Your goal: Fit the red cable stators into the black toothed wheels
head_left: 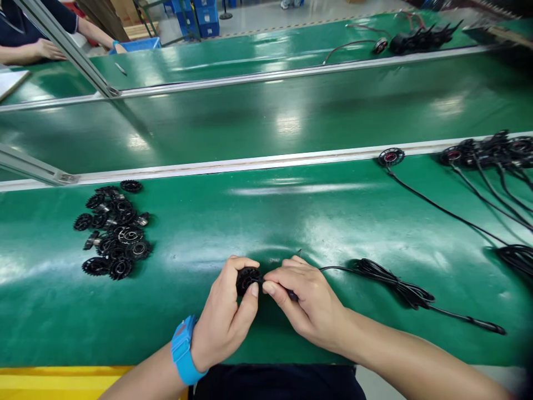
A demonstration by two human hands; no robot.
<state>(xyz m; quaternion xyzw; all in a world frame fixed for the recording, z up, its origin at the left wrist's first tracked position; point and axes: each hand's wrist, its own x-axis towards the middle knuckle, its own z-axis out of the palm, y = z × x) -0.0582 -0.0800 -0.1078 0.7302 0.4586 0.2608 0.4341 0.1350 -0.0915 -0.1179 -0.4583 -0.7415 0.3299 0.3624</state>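
Observation:
Between the thumb and fingers of my left hand [227,303], which wears a blue wrist strap [183,350], is a black toothed disc [247,279]. My right hand [312,297] is closed in a pinch at the disc's right edge, on a black cable [333,268] that comes out behind the hand. What exactly lies between its fingertips is hidden. A small dark piece [292,295] shows under the right palm; its kind is unclear. To the right, the cable leads into a tied coil [391,283] ending in a slim black plug [487,325].
At the left lies a pile of black toothed discs [116,230]. Several cabled discs [491,153] are grouped at the right, with one red-centred disc [391,157] apart. A metal rail [250,164] crosses the green bench [187,333]. Beyond it, a person's hand [50,50] rests.

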